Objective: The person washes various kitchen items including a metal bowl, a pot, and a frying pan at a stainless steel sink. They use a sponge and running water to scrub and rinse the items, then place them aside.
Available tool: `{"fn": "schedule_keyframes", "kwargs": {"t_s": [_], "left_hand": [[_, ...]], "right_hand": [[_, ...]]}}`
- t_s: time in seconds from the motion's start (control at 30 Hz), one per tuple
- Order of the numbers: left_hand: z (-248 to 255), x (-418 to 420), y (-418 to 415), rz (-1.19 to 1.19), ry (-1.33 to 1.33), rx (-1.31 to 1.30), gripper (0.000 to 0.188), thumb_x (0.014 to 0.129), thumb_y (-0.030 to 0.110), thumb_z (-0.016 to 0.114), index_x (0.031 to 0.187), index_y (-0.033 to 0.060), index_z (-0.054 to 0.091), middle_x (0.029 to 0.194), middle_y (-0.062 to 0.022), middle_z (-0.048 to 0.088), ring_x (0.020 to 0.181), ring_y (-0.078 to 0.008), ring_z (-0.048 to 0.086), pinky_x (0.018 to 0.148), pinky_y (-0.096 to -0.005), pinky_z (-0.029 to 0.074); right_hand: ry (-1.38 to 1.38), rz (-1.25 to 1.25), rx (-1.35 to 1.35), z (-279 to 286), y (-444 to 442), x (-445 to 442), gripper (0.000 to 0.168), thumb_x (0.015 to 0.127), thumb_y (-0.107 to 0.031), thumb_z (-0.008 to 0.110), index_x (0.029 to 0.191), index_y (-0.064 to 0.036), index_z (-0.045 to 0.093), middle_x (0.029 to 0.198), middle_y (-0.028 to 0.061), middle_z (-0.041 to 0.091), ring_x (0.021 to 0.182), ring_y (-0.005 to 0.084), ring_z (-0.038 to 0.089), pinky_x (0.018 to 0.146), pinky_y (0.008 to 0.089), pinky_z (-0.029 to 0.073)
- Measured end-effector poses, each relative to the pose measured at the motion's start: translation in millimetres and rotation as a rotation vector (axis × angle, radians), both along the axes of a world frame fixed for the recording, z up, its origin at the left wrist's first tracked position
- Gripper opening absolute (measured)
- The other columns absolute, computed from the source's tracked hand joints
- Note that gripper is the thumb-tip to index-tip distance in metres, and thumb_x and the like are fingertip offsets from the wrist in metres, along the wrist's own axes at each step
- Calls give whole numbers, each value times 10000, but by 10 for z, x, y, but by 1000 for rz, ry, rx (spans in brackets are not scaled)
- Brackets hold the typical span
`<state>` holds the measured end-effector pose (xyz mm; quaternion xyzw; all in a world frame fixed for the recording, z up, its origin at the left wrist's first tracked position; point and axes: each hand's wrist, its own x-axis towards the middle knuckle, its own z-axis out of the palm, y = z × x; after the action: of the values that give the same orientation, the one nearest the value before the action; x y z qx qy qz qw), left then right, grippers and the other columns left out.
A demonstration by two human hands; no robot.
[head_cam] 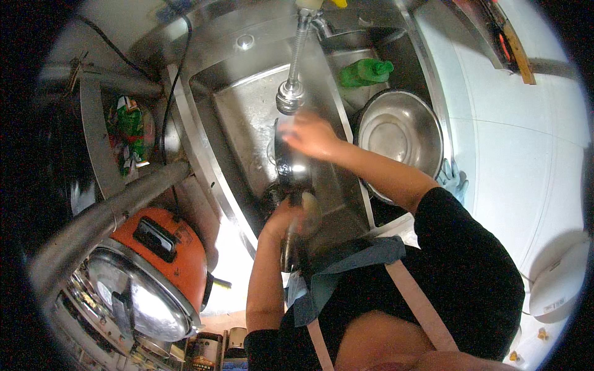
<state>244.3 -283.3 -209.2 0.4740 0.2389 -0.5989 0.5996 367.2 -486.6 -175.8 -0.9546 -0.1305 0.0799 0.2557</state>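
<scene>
Over the left basin of a stainless steel sink (246,102), my left hand (285,218) grips a dark, shiny object (293,174), near its lower part. What that object is, I cannot tell. My right hand (311,134), blurred, is at its upper end, just below the chrome faucet head (290,97); whether its fingers close on anything is unclear. The faucet head hangs from a flexible metal hose (297,55). Something pale and round (311,211) shows beside my left hand, partly hidden.
In the right basin are a green plastic bottle (364,73) and a round metal bowl (400,132). A glove (452,178) lies beside the sink. An orange cooker (185,250) with a metal lid (139,297) stands at lower left, near a thick pipe (111,213).
</scene>
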Motion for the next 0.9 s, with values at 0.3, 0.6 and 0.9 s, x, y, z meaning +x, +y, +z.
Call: {"fn": "schedule_keyframes", "kwargs": {"t_s": [0.3,0.6,0.9], "left_hand": [[446,166,128,-39,-345,-22,282,788,38,601,1028,21,454,620,-58,535,448,-146,497,412,-278,408],[439,142,316,-224,-315,-68,343,743,-6,620,1060,-5,491,748,-80,569,479,-115,504,418,-257,405],[52,105,330,-606,-828,477,351,661,106,599,964,-55,526,873,-310,589,900,-442,565,788,-470,472]], "right_hand": [[316,33,707,-466,-333,671,301,869,-344,542,1066,-129,619,1017,104,632,928,212,589,793,340,451],[1461,-790,1443,-1679,-572,38,350,930,-278,438,1157,-37,550,1145,152,576,1011,226,570,875,372,469],[683,-244,725,-930,-622,270,269,883,-212,559,1089,-40,567,993,53,576,873,139,516,753,306,441]]}}
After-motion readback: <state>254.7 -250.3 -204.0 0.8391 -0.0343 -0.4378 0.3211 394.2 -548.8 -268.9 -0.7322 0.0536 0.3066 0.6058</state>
